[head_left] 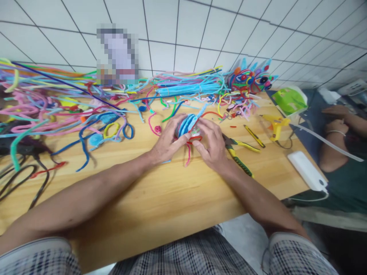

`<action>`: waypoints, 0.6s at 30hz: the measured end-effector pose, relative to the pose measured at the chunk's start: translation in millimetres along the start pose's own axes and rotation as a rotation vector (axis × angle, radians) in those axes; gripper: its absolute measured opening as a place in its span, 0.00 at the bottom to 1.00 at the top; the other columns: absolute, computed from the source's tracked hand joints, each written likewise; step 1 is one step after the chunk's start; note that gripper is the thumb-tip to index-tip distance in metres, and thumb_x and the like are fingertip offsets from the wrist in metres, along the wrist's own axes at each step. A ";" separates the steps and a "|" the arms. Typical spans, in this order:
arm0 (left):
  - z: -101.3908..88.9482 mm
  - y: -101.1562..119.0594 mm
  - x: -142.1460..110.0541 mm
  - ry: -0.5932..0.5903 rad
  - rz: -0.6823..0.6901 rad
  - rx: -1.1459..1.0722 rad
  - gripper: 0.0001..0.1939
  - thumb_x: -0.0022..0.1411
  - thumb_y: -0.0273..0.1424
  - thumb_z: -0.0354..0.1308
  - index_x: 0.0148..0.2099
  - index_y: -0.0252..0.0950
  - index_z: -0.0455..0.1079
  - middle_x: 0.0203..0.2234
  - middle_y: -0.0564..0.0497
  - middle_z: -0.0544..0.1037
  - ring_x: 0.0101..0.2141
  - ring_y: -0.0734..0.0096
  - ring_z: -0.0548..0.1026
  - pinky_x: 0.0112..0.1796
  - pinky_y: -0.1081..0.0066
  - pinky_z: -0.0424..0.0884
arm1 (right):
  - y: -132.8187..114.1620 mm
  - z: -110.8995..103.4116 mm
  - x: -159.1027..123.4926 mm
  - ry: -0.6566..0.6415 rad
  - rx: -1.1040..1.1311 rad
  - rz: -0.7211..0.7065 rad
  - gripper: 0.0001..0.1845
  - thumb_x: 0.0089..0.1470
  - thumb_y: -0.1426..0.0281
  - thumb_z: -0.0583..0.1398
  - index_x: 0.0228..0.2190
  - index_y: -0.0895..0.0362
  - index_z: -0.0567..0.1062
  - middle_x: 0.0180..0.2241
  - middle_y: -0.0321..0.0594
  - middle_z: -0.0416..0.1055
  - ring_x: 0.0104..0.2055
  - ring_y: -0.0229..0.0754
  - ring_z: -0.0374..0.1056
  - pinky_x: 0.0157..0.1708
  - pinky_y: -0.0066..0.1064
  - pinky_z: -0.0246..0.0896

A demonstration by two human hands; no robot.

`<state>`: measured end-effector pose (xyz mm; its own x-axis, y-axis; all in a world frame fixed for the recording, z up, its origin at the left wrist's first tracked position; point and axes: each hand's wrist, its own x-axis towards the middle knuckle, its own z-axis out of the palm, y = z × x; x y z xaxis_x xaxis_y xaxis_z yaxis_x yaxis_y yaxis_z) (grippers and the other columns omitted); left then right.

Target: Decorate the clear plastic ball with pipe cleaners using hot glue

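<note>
My left hand [168, 142] and my right hand [210, 143] meet at the middle of the wooden table [160, 198]. Both are closed around a small coiled piece of light-blue pipe cleaner [187, 124] with a red pipe cleaner [192, 140] looped under it. My left thumb presses its side. My right fingers pinch its lower right edge. Red and pink ends trail down from under my hands.
Heaps of coloured pipe cleaners [57, 99] cover the table's back and left. Pliers [239, 151], a yellow utility knife [254, 136], a yellow glue gun [275, 125] and a white power bank [308, 171] lie to the right. Another person's arms [338, 130] rest at the far right.
</note>
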<state>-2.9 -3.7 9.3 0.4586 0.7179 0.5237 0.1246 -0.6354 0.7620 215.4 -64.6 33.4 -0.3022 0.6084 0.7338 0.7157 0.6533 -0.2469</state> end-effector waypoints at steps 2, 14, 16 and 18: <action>-0.5 -0.4 -0.4 -0.012 0.004 -0.008 0.34 0.77 0.49 0.60 0.76 0.41 0.60 0.72 0.36 0.68 0.73 0.46 0.66 0.73 0.46 0.64 | 0.7 1.0 -0.1 -0.015 -0.006 -0.006 0.30 0.73 0.57 0.60 0.71 0.49 0.65 0.66 0.53 0.74 0.68 0.58 0.71 0.66 0.60 0.71; -3.1 -2.1 -0.3 -0.064 -0.021 -0.036 0.35 0.78 0.51 0.58 0.78 0.44 0.59 0.75 0.39 0.65 0.76 0.47 0.62 0.75 0.45 0.60 | 8.0 3.0 -4.2 -0.079 -0.009 0.025 0.31 0.72 0.57 0.60 0.71 0.47 0.65 0.68 0.50 0.73 0.69 0.60 0.70 0.68 0.63 0.67; -3.7 -3.4 -0.7 -0.064 -0.024 -0.045 0.35 0.78 0.51 0.58 0.78 0.45 0.59 0.76 0.40 0.65 0.76 0.47 0.62 0.76 0.45 0.59 | 7.6 3.1 -4.1 -0.078 -0.018 0.026 0.31 0.72 0.57 0.60 0.71 0.47 0.65 0.68 0.51 0.73 0.69 0.61 0.70 0.68 0.62 0.68; -4.9 -4.7 -1.2 -0.073 -0.023 -0.066 0.34 0.78 0.51 0.58 0.78 0.46 0.59 0.77 0.41 0.64 0.76 0.47 0.61 0.76 0.45 0.59 | 6.9 3.0 -3.7 -0.073 -0.018 0.025 0.31 0.72 0.57 0.60 0.71 0.47 0.65 0.67 0.51 0.73 0.69 0.60 0.70 0.68 0.62 0.68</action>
<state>-8.3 -0.2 6.9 0.5191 0.7083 0.4785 0.0791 -0.5972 0.7982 219.6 -61.0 27.0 -0.3288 0.6559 0.6795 0.7347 0.6298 -0.2523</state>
